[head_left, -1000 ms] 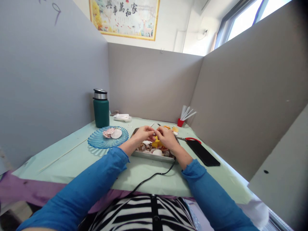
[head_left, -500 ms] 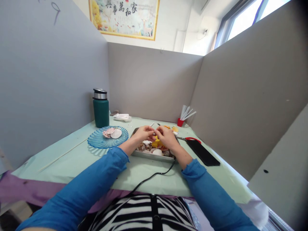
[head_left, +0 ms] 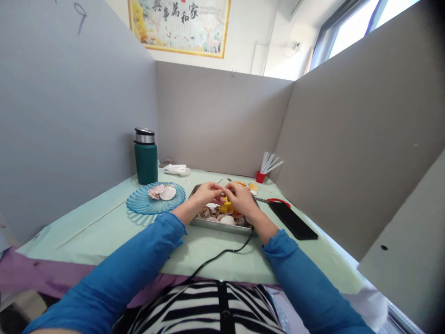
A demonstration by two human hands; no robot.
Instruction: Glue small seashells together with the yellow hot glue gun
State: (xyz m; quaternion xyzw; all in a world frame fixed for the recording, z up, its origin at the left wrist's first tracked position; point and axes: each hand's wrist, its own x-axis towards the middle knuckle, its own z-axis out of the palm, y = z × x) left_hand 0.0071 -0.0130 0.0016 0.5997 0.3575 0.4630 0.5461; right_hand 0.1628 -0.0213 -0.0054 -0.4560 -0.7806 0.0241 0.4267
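Observation:
Both hands meet fingertip to fingertip above a metal tray (head_left: pixel 222 227) of seashells (head_left: pixel 227 220). My left hand (head_left: pixel 207 194) is closed in a pinch, and so is my right hand (head_left: pixel 239 196); a small pale thing between their fingertips is too hidden to name. Under them in the tray lie brownish and white shells and a bright yellow piece (head_left: pixel 226 207). Left of the tray, a scalloped blue glass plate (head_left: pixel 135 202) carries several shells, among them a flat white shell (head_left: pixel 168 193) and pinkish ribbed ones (head_left: pixel 155 190).
A green bottle (head_left: pixel 146 162) stands behind the plate. Right of the tray lie red-handled scissors (head_left: pixel 279 202) and a black phone-like slab (head_left: pixel 294 222). A red cup (head_left: pixel 260 176) holds white sticks (head_left: pixel 269 163). A black cable (head_left: pixel 222 253) crosses the front. Grey panels (head_left: pixel 222 116) enclose the table.

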